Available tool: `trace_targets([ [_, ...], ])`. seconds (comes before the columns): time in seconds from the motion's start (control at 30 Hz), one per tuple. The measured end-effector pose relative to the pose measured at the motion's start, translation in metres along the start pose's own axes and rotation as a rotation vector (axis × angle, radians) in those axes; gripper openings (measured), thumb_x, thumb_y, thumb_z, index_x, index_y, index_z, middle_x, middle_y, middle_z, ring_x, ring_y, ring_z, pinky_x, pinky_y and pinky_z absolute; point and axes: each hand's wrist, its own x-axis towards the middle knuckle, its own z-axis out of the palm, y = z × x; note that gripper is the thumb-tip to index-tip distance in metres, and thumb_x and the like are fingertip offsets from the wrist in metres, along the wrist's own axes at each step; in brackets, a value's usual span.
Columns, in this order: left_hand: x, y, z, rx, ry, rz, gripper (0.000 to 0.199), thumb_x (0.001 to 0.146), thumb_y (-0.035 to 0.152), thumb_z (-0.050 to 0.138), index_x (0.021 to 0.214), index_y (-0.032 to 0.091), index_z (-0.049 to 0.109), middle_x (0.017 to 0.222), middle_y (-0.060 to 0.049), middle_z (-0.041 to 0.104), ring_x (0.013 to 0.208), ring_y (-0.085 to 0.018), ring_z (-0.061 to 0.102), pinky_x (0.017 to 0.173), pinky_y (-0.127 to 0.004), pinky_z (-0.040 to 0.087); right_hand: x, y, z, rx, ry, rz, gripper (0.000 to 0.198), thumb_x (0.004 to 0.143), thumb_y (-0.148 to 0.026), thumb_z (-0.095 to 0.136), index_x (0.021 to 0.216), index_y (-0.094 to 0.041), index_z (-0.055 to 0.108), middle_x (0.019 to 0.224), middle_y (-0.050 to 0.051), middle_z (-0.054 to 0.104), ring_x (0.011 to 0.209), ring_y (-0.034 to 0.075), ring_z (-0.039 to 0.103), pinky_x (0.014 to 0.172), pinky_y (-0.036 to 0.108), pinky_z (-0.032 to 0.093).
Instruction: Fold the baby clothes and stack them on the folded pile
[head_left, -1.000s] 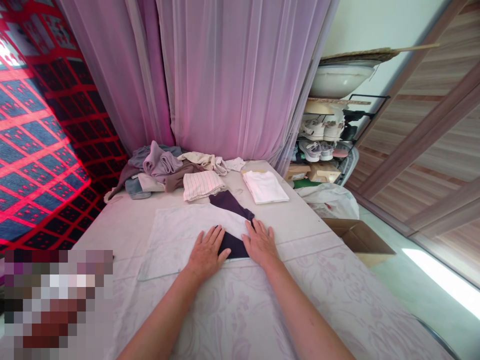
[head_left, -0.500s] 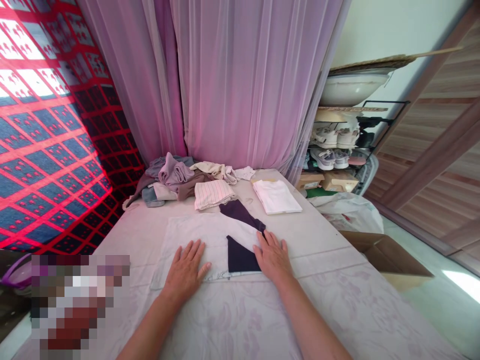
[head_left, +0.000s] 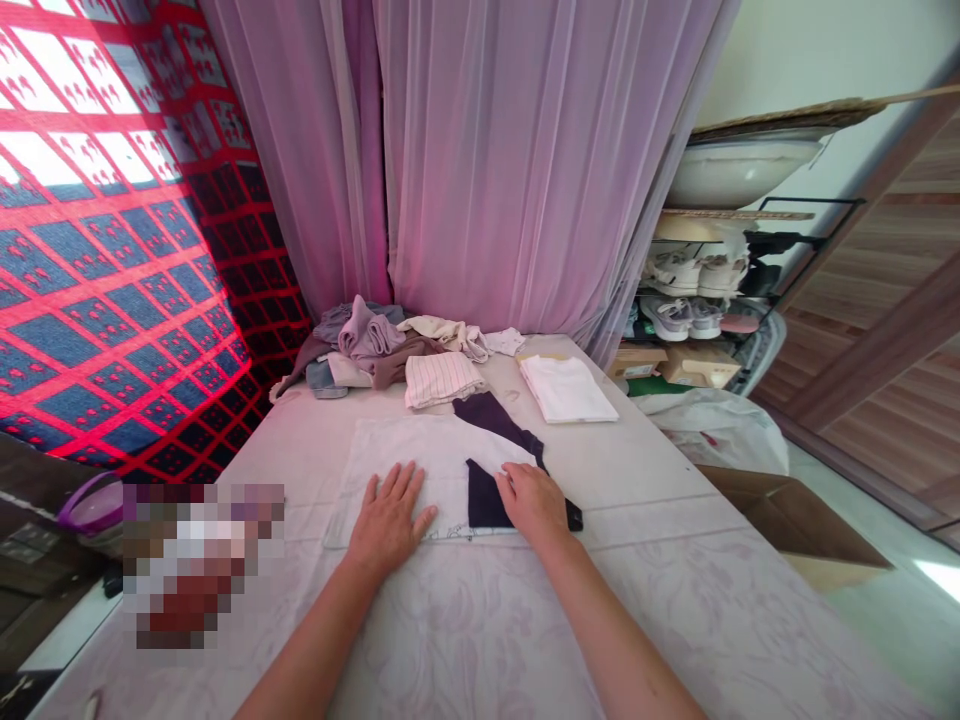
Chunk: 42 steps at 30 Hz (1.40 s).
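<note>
White cloth garment with 2 dark navy parts [head_left: 416, 445] lies spread on a pale floral-patterned sheet [head_left: 442, 630]. The left hand [head_left: 390, 515] rests on its white area, palm down, fingers spread and released. The right hand [head_left: 535, 502] lies over a navy part and the white edge, fingers bent; whether it pinches the fabric, I cannot tell. Just beyond sits a folded pink-striped cloth [head_left: 444, 380], with a folded white fabric item [head_left: 576, 392] to its right and a heap of purple, brown and grey clothes [head_left: 371, 335] to its left.
</note>
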Motion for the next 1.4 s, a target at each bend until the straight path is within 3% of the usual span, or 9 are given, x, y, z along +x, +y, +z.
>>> trace_targets([
  [0.2, -0.001, 0.001, -0.001, -0.025, -0.002, -0.003, 0.060, 0.093, 0.054, 0.031, 0.145, 0.023, 0.036, 0.152, -0.005, 0.034, 0.141, -0.028, 0.028, 0.113, -0.053, 0.019, 0.016, -0.023, 0.000, -0.016, -0.163, 0.055, 0.030, 0.088, -0.048, 0.051, 0.092, -0.023, 0.067, 0.092, 0.004, 0.069, 0.086, 0.019, 0.062, 0.070, 0.028, 0.039],
  [0.37, -0.001, 0.004, -0.004, -0.062, -0.035, -0.022, 0.060, 0.093, 0.054, 0.032, 0.145, 0.025, 0.035, 0.153, -0.004, 0.033, 0.141, -0.028, 0.027, 0.114, -0.053, 0.018, 0.011, -0.022, 0.014, -0.020, -0.093, 0.020, 0.026, 0.090, -0.045, 0.050, 0.088, -0.023, 0.065, 0.088, 0.002, 0.068, 0.081, 0.017, 0.062, 0.067, 0.027, 0.039],
  [0.5, 0.001, 0.002, -0.008, -0.100, -0.066, -0.019, 0.062, 0.092, 0.056, 0.031, 0.146, 0.024, 0.034, 0.153, -0.005, 0.031, 0.142, -0.028, 0.025, 0.114, -0.054, 0.016, 0.006, -0.018, 0.020, -0.001, 0.003, -0.011, 0.028, 0.092, -0.041, 0.047, 0.107, -0.023, 0.064, 0.100, 0.006, 0.067, 0.088, 0.019, 0.062, 0.075, 0.029, 0.042],
  [0.6, -0.002, -0.006, -0.010, -0.127, -0.084, 0.000, 0.064, 0.093, 0.057, 0.029, 0.146, 0.022, 0.033, 0.155, -0.007, 0.027, 0.142, -0.028, 0.023, 0.114, -0.050, 0.019, -0.002, -0.020, 0.020, 0.027, 0.043, -0.117, 0.037, 0.094, -0.034, 0.040, 0.125, -0.021, 0.057, 0.121, 0.010, 0.062, 0.108, 0.021, 0.057, 0.089, 0.032, 0.041],
  [0.7, -0.009, -0.018, -0.011, -0.113, -0.085, -0.026, 0.067, 0.092, 0.059, 0.030, 0.146, 0.020, 0.034, 0.155, -0.008, 0.026, 0.143, -0.028, 0.022, 0.114, -0.048, 0.019, -0.013, -0.024, 0.021, 0.027, -0.038, -0.232, 0.046, 0.095, -0.033, 0.034, 0.137, -0.020, 0.047, 0.144, 0.009, 0.046, 0.131, 0.021, 0.040, 0.107, 0.039, 0.028],
  [0.9, -0.026, -0.050, -0.007, -0.192, 0.064, -0.103, 0.055, 0.089, 0.051, 0.041, 0.136, 0.022, 0.047, 0.149, -0.009, 0.040, 0.138, -0.029, 0.033, 0.112, -0.050, 0.024, -0.024, -0.030, 0.022, -0.028, -0.234, -0.162, 0.053, 0.096, -0.036, 0.030, 0.146, -0.020, 0.035, 0.153, 0.005, 0.031, 0.140, 0.020, 0.027, 0.114, 0.045, 0.015],
  [1.07, -0.049, -0.083, -0.016, -0.413, 0.254, -0.382, 0.025, 0.083, 0.036, 0.046, 0.090, 0.019, 0.064, 0.110, -0.009, 0.066, 0.098, -0.021, 0.062, 0.087, -0.035, 0.047, -0.025, -0.028, 0.023, -0.029, -0.137, -0.169, 0.048, 0.096, -0.033, 0.030, 0.140, -0.020, 0.044, 0.148, 0.007, 0.041, 0.136, 0.019, 0.035, 0.113, 0.042, 0.019],
  [1.2, -0.071, -0.090, -0.034, -0.499, 0.115, -0.422, 0.026, 0.082, 0.041, 0.046, 0.078, 0.021, 0.063, 0.078, -0.002, 0.064, 0.070, -0.016, 0.059, 0.066, -0.028, 0.045, -0.026, -0.022, 0.028, 0.011, -0.063, -0.189, 0.044, 0.095, -0.030, 0.032, 0.134, -0.019, 0.052, 0.142, 0.009, 0.048, 0.130, 0.021, 0.042, 0.111, 0.042, 0.024],
  [1.4, -0.081, -0.083, -0.050, -0.476, -0.011, -0.390, 0.031, 0.079, 0.048, 0.051, 0.071, 0.020, 0.064, 0.075, -0.002, 0.064, 0.071, -0.017, 0.058, 0.064, -0.028, 0.040, -0.028, -0.015, 0.036, 0.157, 0.143, -0.141, 0.042, 0.094, -0.030, 0.031, 0.120, -0.018, 0.062, 0.129, 0.010, 0.060, 0.119, 0.021, 0.053, 0.107, 0.041, 0.031],
])
